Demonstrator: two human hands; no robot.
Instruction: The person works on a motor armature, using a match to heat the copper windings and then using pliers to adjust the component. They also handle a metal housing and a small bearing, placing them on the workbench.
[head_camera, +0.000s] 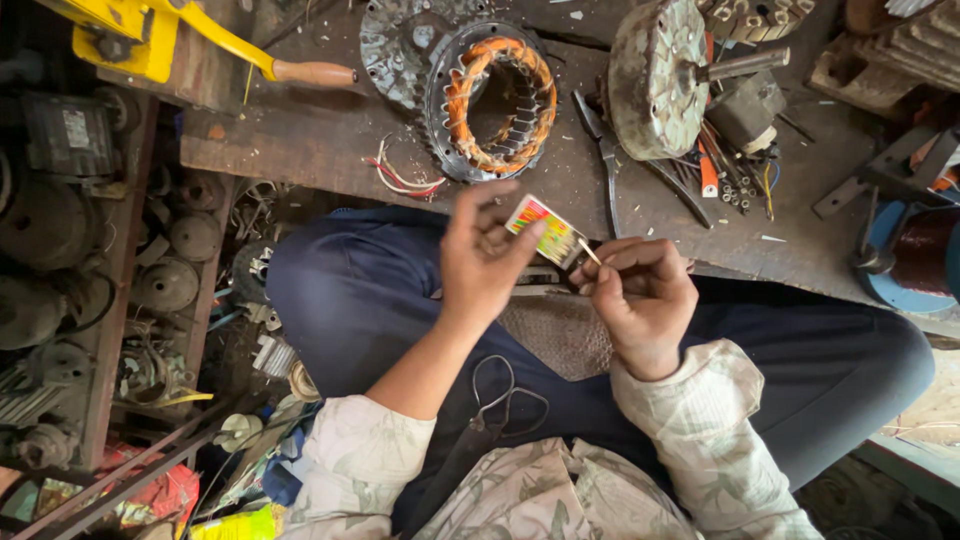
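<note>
Item: matchbox (543, 231), gaudy, pinched closed in my left hand (487, 262) over my lap. Item: matchstick (590, 252), gripped by my right hand (641, 300), head touching the box's end. Beyond both grips: wound stator (500, 105). Advice: I judged a firm, short stroke along the striking side best.

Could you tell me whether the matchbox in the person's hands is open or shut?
Open, it seems: the colourful matchbox in the left hand shows a dark end toward the right hand, which pinches a matchstick there.
</note>
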